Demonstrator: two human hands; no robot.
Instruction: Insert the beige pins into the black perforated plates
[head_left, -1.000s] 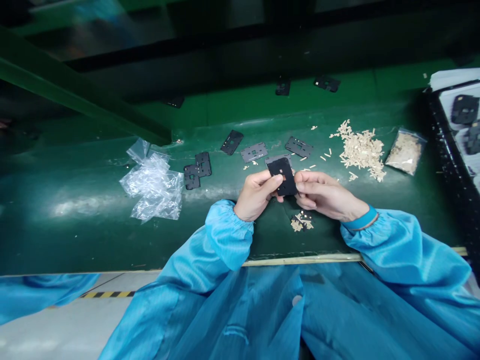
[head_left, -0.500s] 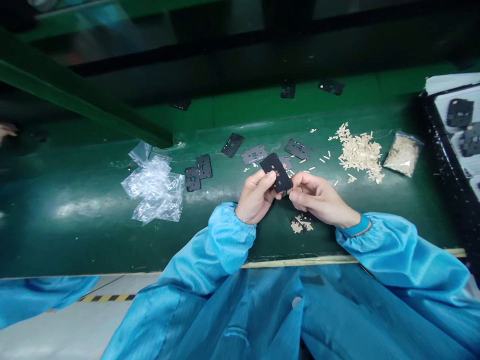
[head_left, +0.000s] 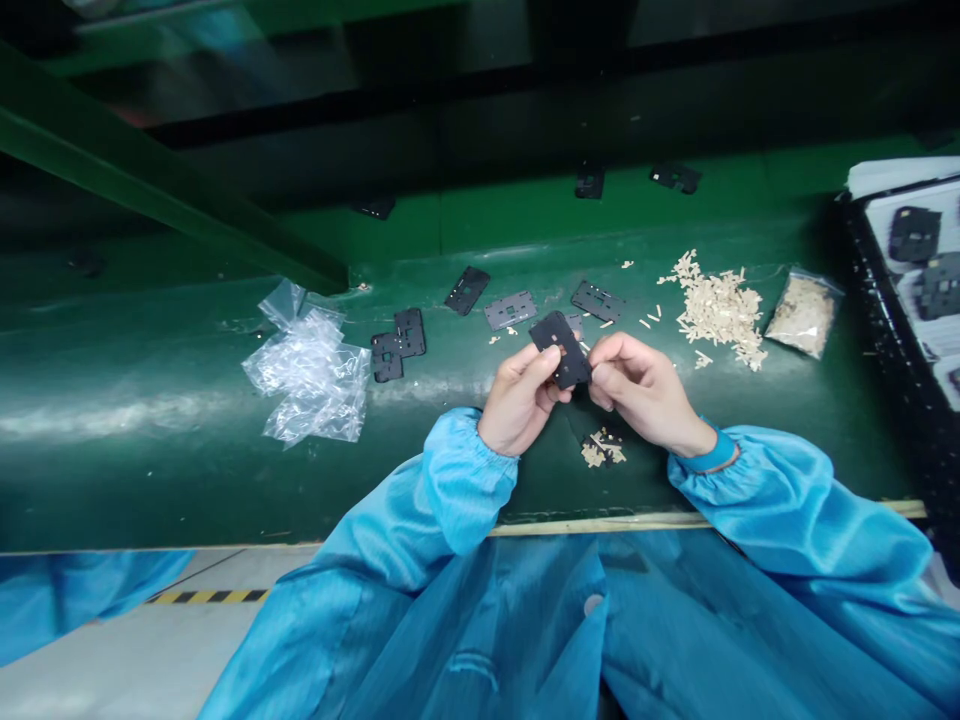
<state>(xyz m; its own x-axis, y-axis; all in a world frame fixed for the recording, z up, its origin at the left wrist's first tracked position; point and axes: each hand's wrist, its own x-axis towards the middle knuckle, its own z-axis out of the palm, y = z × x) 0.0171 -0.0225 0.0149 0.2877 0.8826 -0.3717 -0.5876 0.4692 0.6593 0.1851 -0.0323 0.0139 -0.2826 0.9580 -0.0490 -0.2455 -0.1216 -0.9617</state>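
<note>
My left hand [head_left: 517,405], clamped on the black plate [head_left: 571,362] between my two hands, may let it twist if my right hand [head_left: 637,393], its closure impossible to tell at the plate's right edge, pushes off-centre.

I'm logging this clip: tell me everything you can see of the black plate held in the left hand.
The black plate is thin, flat and roughly rectangular, with a dull surface that looks like plastic. Small openings show near its middle. It is held above the green tabletop, slanting from upper left to lower right in the view. The left hand grips it, thumb on the face; the right hand's fingertips are at its right edge, contact unclear. Its underside is hidden.
</note>
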